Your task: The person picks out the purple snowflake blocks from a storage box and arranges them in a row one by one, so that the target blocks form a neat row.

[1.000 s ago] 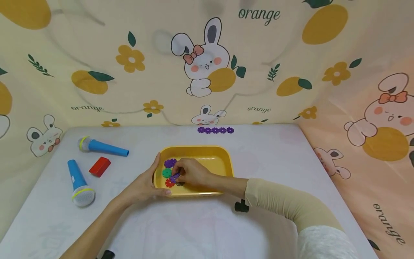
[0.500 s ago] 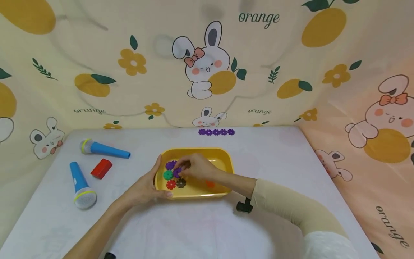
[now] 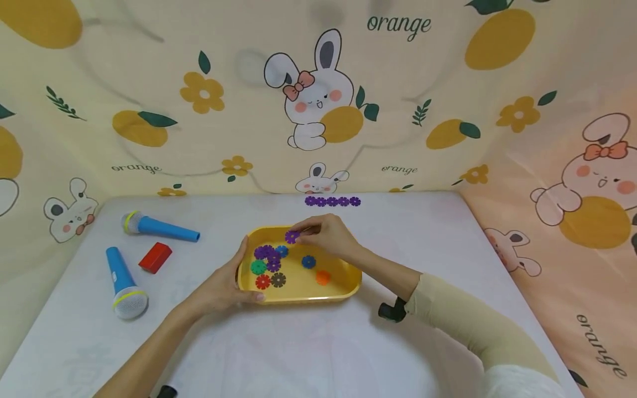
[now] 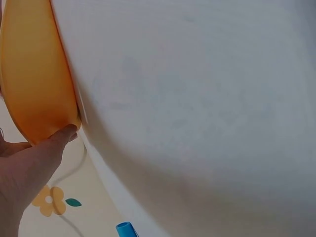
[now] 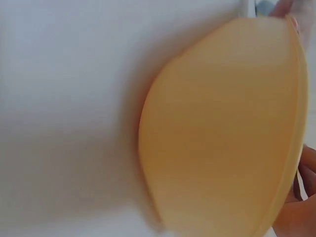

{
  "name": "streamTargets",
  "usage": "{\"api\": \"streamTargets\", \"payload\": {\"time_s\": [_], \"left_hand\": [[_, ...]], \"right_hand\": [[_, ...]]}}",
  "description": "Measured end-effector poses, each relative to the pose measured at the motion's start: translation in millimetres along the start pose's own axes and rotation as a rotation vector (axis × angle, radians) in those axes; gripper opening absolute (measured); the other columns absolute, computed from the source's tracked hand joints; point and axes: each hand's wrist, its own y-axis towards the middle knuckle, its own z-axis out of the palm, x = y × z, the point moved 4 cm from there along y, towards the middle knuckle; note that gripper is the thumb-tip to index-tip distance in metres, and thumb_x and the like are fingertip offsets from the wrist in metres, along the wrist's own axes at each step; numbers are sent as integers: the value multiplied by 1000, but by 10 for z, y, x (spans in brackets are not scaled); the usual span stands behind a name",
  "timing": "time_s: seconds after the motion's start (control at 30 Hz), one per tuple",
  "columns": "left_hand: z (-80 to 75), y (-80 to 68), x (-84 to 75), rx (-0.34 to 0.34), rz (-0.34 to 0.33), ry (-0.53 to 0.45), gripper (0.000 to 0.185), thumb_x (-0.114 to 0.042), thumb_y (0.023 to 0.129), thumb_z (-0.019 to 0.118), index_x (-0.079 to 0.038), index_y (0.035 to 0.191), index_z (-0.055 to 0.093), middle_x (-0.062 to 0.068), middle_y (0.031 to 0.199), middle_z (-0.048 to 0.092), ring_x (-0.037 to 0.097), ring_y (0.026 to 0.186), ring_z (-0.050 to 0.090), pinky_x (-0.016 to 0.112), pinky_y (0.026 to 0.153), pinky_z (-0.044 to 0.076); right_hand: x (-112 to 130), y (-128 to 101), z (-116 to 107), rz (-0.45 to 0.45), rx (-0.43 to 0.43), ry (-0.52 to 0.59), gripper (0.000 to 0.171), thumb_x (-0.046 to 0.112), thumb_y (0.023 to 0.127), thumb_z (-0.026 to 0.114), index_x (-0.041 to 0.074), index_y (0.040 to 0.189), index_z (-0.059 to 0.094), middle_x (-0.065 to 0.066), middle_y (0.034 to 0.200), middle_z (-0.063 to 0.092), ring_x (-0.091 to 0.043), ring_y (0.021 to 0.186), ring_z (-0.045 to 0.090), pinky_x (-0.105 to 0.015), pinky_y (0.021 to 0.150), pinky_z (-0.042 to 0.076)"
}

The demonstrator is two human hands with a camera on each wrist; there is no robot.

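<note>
Right hand [image 3: 325, 235] pinches a purple snowflake disc [image 3: 292, 236] in a fingertip grip over the far rim of the yellow tray [image 3: 348, 279] on the table [image 3: 318, 354]. Left hand [image 3: 221, 287] grips the tray's near-left corner, thumb on the rim. Purple chain [image 3: 332, 201] lies at the table's far edge. Judgement: keep the tray steadied, lift clear of the rim, hold the disc flat.

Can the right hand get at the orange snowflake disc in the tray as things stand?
Probably yes. The orange disc lies alone on the yellow tray's open floor, just below the right hand, but that hand pinches a purple disc, so its fingers are occupied.
</note>
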Motion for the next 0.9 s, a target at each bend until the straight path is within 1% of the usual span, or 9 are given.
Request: {"api": "streamTargets", "payload": {"time_s": [0.07,0.2,0.27,0.4,0.5,0.6,0.7,0.8,0.9], "left_hand": [[-2,0,1,-6,-3,5,131,-37,75,88,-21,159,-12,17,166,4,43,148,17,56,117,24],[-6,1,3,-16,-8,11,131,-37,75,88,-21,159,-12,16,166,5,43,148,16,56,117,24],[-3,1,2,-15,-8,9,131,-37,75,88,-21,159,-12,17,166,5,44,148,16,56,116,24],[6,-1,5,-11,-8,3,131,-37,75,88,-20,159,-12,17,166,5,44,148,16,56,116,25],[14,-6,11,-12,-8,-4,131,-37,75,88,-20,159,-11,17,166,5,43,148,15,55,117,25],[16,-7,19,-12,-15,-13,131,-37,75,88,-20,159,-12,16,166,4,43,148,15,55,117,25],[13,-4,23,-12,-17,-14,131,-38,75,88,-21,159,-12,16,166,4,43,148,15,55,116,25],[9,-4,20,-14,-15,-6,131,-39,75,87,-21,159,-11,16,166,5,43,148,16,55,116,25],[9,0,14,-12,-12,-2,131,-39,75,87,-20,159,-11,16,166,5,43,148,16,55,116,25]], "right_hand": [[-55,19,-105,8,-38,-26,21,13,88,76,12,109,78,1,100,76,-13,86,71,-26,77,59],[-216,64,-339,28,-130,-62,23,16,88,77,15,111,78,2,103,76,-12,89,71,-24,78,58],[-299,70,-458,39,-179,-69,22,17,88,77,16,110,79,1,103,76,-13,89,71,-24,76,58],[-411,54,-674,57,-259,-63,22,18,87,78,14,109,79,-2,104,76,-16,89,72,-24,76,59],[-501,50,-817,64,-304,-38,24,16,87,78,11,110,78,-5,106,75,-18,92,72,-24,78,58],[-634,61,-954,75,-351,-16,25,17,86,79,12,111,78,-5,107,75,-18,94,72,-23,79,58],[-781,65,-1085,99,-396,-10,27,22,86,79,14,112,78,-6,107,75,-18,94,72,-23,78,57],[-926,61,-1201,127,-444,-27,26,25,86,80,16,111,78,-5,105,76,-17,92,71,-22,76,57],[-1056,54,-1296,145,-471,-52,26,22,87,79,14,111,78,-5,104,76,-17,94,71,-22,77,57]]}}
